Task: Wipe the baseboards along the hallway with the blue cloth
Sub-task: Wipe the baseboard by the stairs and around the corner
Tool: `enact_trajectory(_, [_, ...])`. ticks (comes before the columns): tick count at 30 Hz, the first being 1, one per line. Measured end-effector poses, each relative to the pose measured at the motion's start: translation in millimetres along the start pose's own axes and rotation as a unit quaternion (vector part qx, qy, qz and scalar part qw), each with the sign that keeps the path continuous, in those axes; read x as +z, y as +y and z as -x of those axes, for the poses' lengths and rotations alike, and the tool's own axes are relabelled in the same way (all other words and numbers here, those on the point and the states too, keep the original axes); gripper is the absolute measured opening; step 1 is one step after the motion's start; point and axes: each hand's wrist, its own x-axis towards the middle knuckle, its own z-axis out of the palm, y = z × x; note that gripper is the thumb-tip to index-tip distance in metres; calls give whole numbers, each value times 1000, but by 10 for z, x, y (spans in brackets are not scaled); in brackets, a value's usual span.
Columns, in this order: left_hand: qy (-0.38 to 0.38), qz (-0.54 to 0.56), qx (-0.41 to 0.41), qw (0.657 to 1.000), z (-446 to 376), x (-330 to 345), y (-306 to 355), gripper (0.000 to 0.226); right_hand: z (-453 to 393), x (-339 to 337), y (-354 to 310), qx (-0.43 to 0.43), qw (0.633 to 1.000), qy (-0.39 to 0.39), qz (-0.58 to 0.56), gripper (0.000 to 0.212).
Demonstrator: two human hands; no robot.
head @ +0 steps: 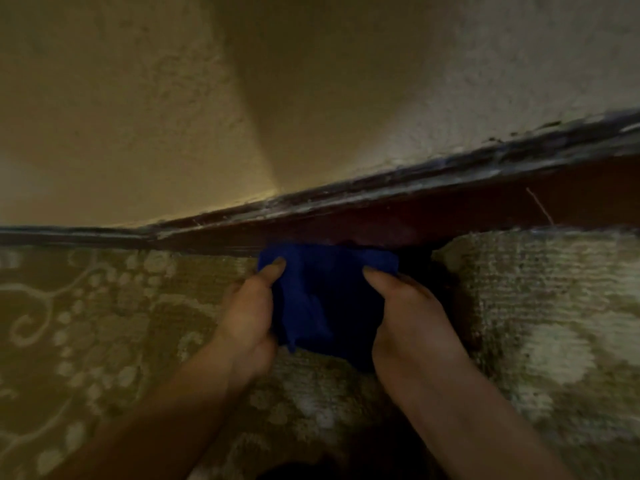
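The blue cloth [325, 292] hangs stretched between my two hands, just in front of the dark baseboard [381, 216]. My left hand [247, 317] pinches the cloth's left edge with the thumb on top. My right hand [408, 317] grips its right edge the same way. The cloth's top edge sits at the foot of the baseboard; whether it touches the board I cannot tell. The baseboard runs from the left edge up to the right, worn and scuffed along its top, and bends at a wall corner on the left.
A textured beige wall [311, 81] rises above the baseboard. A patterned olive and cream carpet [86, 323] covers the floor. At right a carpet edge [519, 271] is lifted or folded, leaving a dark gap beside my right hand.
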Motion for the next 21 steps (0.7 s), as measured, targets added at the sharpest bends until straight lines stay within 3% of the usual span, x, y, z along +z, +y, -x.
enact_trajectory(6, [-60,-38,-29,997,-272,36,-39,23,6,4,-44,-17,998,4,55,35])
enact_trajectory(7, [-58,-38,-40,997,-370,50,-102,30,20,1,-49,-16,998,-1,63,32])
enact_trajectory(9, [-78,-10,-57,995,-602,59,-234,73,89,5,-120,-25,997,-6,71,28])
enact_trajectory(10, [-89,16,-70,993,-742,48,-324,83,128,18,-145,-30,996,-1,82,28])
enact_trajectory(13, [-110,74,-52,990,-434,44,-155,55,223,154,-153,-49,992,45,112,31])
enact_trajectory(16, [-121,122,22,985,-10,-32,98,34,293,226,-58,-125,986,60,93,27])
enact_trajectory(19, [-144,101,69,982,83,-86,167,19,219,148,41,-226,969,49,86,27])
enact_trajectory(21, [-130,75,71,986,-47,-79,101,18,136,127,55,-247,961,89,86,35])
